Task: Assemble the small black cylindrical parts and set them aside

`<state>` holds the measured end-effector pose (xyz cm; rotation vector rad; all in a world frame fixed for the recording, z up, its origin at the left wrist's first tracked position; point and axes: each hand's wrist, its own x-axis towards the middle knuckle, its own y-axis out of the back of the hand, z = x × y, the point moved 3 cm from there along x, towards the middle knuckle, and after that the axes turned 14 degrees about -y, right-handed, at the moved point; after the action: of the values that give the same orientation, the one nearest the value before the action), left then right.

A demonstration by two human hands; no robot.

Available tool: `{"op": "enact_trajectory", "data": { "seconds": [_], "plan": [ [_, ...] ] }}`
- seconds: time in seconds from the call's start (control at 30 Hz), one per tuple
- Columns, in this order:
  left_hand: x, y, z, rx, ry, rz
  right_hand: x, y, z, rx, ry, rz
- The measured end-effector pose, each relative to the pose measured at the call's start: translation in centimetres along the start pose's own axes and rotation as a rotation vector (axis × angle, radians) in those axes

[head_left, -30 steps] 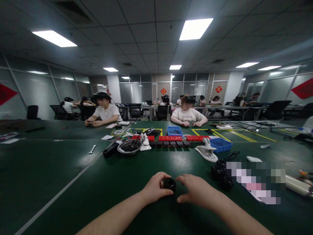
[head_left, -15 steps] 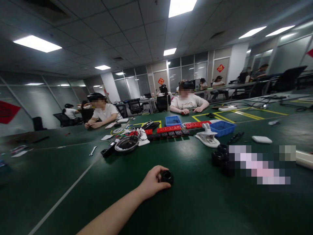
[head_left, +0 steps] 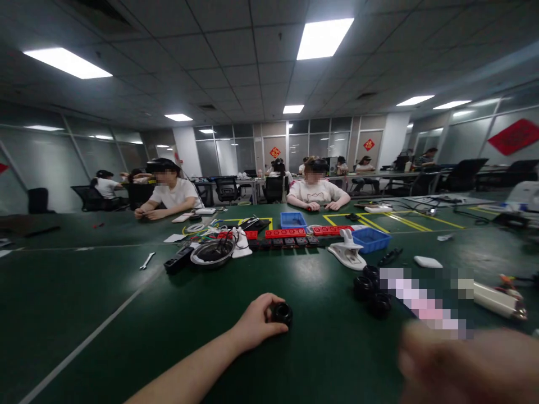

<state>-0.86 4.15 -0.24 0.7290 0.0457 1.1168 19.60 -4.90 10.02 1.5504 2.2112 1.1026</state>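
My left hand (head_left: pixel 256 324) rests at the table, closed around a small black round part with a hole in its top (head_left: pixel 283 313); thumb and fingers grip its left side. My right hand (head_left: pixel 467 359) is a motion smear at the lower right, so its fingers and anything in them cannot be made out. Beyond it lies a cluster of similar black round parts (head_left: pixel 373 292), beside a long pixelated object (head_left: pixel 421 303).
On the green table (head_left: pixel 168 336) are a white clamp-like stand (head_left: pixel 347 253), a blue bin (head_left: pixel 370 240), a metal bowl (head_left: pixel 213 255), red power strips (head_left: pixel 286 233), a wrench (head_left: pixel 147 261) and a beige cylinder (head_left: pixel 499 300). Two people (head_left: pixel 174 191) sit across the table.
My right hand has come into view from the lower right. The view has levelled and shifted. My left hand keeps its grip on the black round part.
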Motion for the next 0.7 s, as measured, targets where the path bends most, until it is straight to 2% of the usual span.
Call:
{"op": "enact_trajectory", "data": {
  "seconds": [0.1, 0.13, 0.2, 0.27, 0.4, 0.47, 0.53, 0.7],
  "plan": [
    [-0.1, 0.4, 0.6, 0.073, -0.069, 0.036, 3.3, -2.4, -1.1, 0.082, -0.014, 0.156],
    [-0.1, 0.5, 0.9, 0.095, -0.093, 0.03, 4.6, -3.2, -0.6, 0.135, -0.038, 0.229],
    [-0.1, 0.7, 1.3, 0.133, -0.115, 0.011, 7.0, -5.0, 1.3, 0.176, -0.095, 0.237],
    [-0.1, 0.9, 1.4, 0.159, -0.114, 0.0, 8.7, -6.4, 3.7, 0.237, -0.151, 0.104],
    [-0.1, 1.0, 0.9, 0.11, -0.118, -0.01, 9.7, -8.2, 6.7, 0.513, -0.24, -0.466],
    [0.0, 1.1, 0.5, 0.059, -0.114, -0.018, 9.8, -8.5, 6.9, 0.578, -0.21, -0.64],
    [0.1, 1.1, 0.2, 0.005, -0.112, -0.018, 10.0, -8.7, 7.0, 0.54, -0.173, -0.666],
    [0.3, 0.9, 0.5, -0.034, -0.126, -0.016, 10.5, -9.4, 7.9, 0.295, -0.204, -0.536]
  ]
}}
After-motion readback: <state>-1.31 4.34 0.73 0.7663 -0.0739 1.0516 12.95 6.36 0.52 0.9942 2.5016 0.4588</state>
